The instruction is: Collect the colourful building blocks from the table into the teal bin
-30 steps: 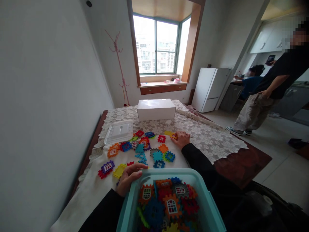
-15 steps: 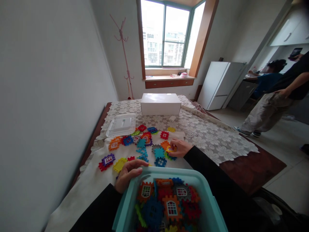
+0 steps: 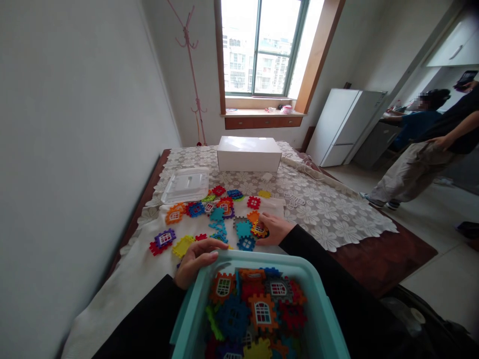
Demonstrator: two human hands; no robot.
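My left hand [image 3: 197, 259] is closed over the far left corner of a light teal plastic bin [image 3: 316, 279]. Inside the bin lie many interlocking plastic tiles, among them an orange window tile [image 3: 263, 312] and a blue tile [image 3: 234, 319]. Beyond the rim, my right hand [image 3: 276, 230] rests low on the cloth, its thumb and fingers apart beside a yellow-orange window tile [image 3: 259, 229]. What lies under its palm is hidden. Next to that tile are a turquoise tile [image 3: 244, 230] and a blue window tile [image 3: 246, 243].
More loose tiles, such as a yellow one [image 3: 183, 246] and a purple window tile [image 3: 164, 238], are spread on the white cloth. A clear lid [image 3: 186, 185] and a white box [image 3: 249, 154] sit farther back. White window pieces [image 3: 295, 201] lie to the right. Two people are at the far right.
My right hand has drawn slightly off the yellow-orange window tile, its fingers parting. Green that showed beneath that tile is no longer visible. My left hand stays on the bin; the view has tilted slightly downward.
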